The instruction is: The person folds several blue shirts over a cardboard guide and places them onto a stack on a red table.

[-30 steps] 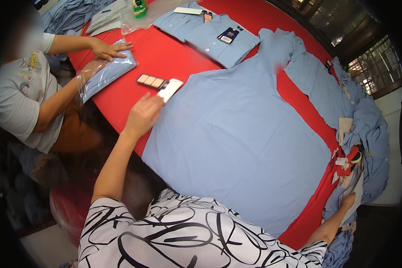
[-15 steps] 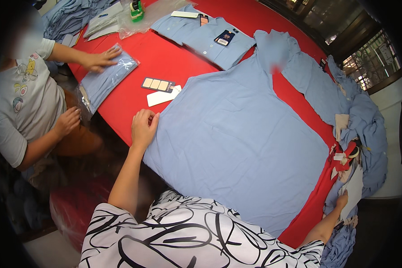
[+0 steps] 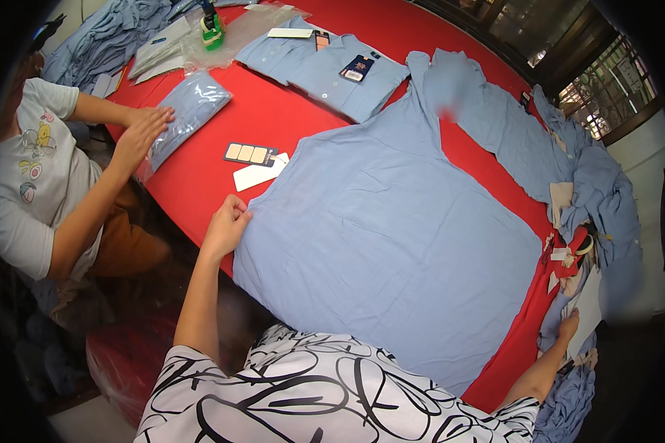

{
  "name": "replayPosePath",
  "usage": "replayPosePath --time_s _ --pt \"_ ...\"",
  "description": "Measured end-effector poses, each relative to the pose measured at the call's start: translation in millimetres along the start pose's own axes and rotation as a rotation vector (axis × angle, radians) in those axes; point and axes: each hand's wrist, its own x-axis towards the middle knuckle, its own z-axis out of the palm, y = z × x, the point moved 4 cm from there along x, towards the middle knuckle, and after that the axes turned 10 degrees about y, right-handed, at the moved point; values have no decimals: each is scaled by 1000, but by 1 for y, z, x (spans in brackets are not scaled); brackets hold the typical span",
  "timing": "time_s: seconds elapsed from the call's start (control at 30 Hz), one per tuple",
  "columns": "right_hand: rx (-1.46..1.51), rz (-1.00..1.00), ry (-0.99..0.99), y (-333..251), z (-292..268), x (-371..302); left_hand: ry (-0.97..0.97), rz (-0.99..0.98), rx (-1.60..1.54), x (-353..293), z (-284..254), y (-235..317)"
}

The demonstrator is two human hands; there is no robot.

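Observation:
A light-blue shirt (image 3: pixel 391 251) lies spread out before me on the red table (image 3: pixel 199 192), its sleeves reaching toward the far side. My left hand (image 3: pixel 227 223) is closed, thumb and fingers pinching the shirt's left edge. At the far right, my right hand (image 3: pixel 570 325) grips the edge of a white sheet of card (image 3: pixel 587 310) that lies over blue cloth. Just beyond my left hand rest a dark tag with pale panels (image 3: pixel 250 153) and a blank white tag (image 3: pixel 258 174).
Across on the left, a co-worker's hands (image 3: pixel 142 133) press a bagged blue shirt (image 3: pixel 192 109). Folded shirts with tags (image 3: pixel 325 70) lie at the back, near a green tape dispenser (image 3: pixel 212 33). A tape roll (image 3: pixel 585 245) and heaped blue garments (image 3: pixel 606 192) are at right.
My left hand's fingers have drawn together on the shirt's edge. The co-worker's lower hand has come up to join the other at the bagged shirt. My right hand stays at the card.

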Motion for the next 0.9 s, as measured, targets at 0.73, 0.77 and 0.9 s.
replayPosePath --time_s 0.73,0.77,0.9 --pt "-134 249 190 19 -37 11 102 56 63 -11 -6 13" --pt "-104 255 287 10 -63 19 79 45 66 -11 -10 14" --pt "100 -8 486 -88 -169 23 19 57 -11 -15 -18 -5"
